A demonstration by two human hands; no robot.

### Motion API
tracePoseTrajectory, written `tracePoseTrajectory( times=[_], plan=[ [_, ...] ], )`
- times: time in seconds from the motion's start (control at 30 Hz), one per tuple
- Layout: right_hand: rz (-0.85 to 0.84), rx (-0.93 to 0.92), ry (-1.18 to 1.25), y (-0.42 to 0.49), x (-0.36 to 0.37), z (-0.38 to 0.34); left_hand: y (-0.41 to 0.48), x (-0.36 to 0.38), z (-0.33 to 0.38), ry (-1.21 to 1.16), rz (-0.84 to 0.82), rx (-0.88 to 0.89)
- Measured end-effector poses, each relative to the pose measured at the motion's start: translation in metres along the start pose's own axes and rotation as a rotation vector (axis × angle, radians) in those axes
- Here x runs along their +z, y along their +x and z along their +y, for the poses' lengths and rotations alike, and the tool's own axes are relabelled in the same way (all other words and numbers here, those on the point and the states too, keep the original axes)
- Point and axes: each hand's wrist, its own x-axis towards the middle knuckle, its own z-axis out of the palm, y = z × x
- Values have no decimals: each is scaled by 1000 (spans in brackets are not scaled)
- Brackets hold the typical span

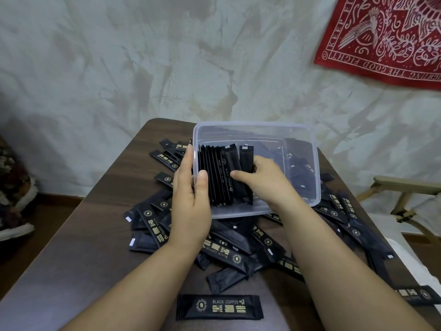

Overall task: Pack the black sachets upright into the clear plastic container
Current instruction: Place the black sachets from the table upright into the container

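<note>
At the near edge of the brown table (pixel 83 235), a lone sachet (pixel 219 306) lies flat, label up, reading BLACK COFFEE. Just past it, a heap of loose sachets (pixel 238 249) sprawls across the tabletop, overlapping every which way. On that heap rests the clear container (pixel 238 212), tipped so its open mouth faces the camera. The left hand (pixel 191 199) grips its left wall, thumb hooked over the rim to the inside, fingers wrapped round the outside. Inside, a packed row (pixel 214 177) of sachets stands on end against that left wall. The right hand (pixel 265 180) is in the box, fingers curled round one more sachet (pixel 246 158), upright at the row's right end, thumb pressing the row's face. Behind, a mottled wall, with a red cloth (pixel 386 37) hanging top right.
</note>
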Motion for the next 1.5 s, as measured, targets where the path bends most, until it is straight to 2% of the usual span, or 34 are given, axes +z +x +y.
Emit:
tracePoseTrajectory(
  times=[0.57, 0.83, 1.1, 1.3, 1.5],
  plan=[
    [-40, 15, 168, -4, 0, -6, 0, 1, -3, -7, -8, 15],
    [1, -86, 10, -1, 8, -6, 1, 2, -5, -26, -6, 27],
    [-54, -73, 71, -1, 6, -3, 1, 2, -6, -34, -8, 33],
    [-8, -109, 10, -4, 9, -5, 1, 2, -8, -30, 2, 44],
    [-45, -148, -62, -4, 7, -3, 1, 3, -9, -14, 1, 46]
  ],
)
